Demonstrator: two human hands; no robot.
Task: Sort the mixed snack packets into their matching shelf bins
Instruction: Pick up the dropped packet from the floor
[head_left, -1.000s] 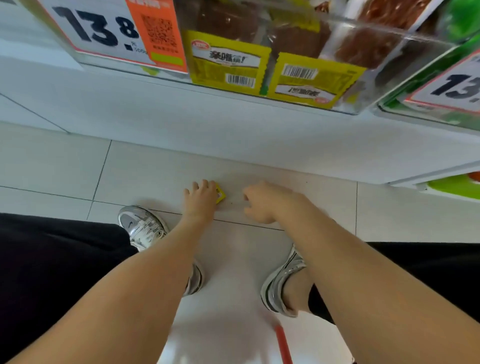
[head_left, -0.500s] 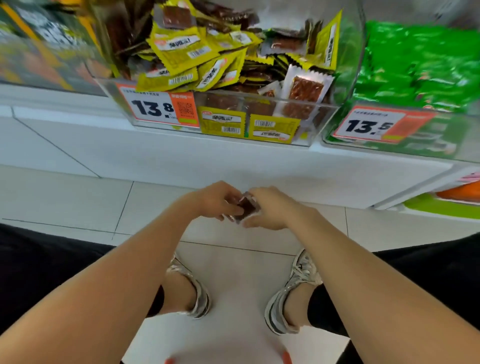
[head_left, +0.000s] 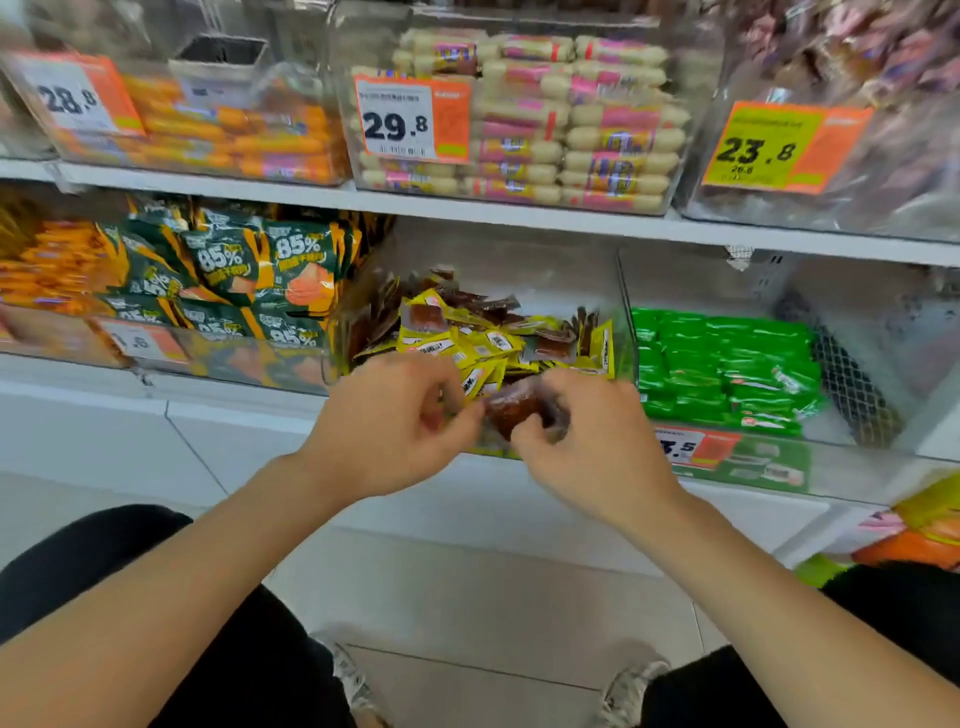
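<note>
Left hand (head_left: 389, 423) and right hand (head_left: 592, 452) are both pinching the same little brown packet (head_left: 511, 406), one at each end, right in front of the clear bin (head_left: 338, 332) of yellow packets (head_left: 467, 345).

Location type: retail shop, snack aisle. White shelves (head_left: 519, 217) run in tiers from 9 to 3 o'clock. Clear bins (head_left: 561, 280) stand side by side on them, filled with loose snack packets (head_left: 727, 364). Printed price tags (head_left: 410, 122) are fixed to the bin fronts at 10, 12 and 2 o'clock.
</note>
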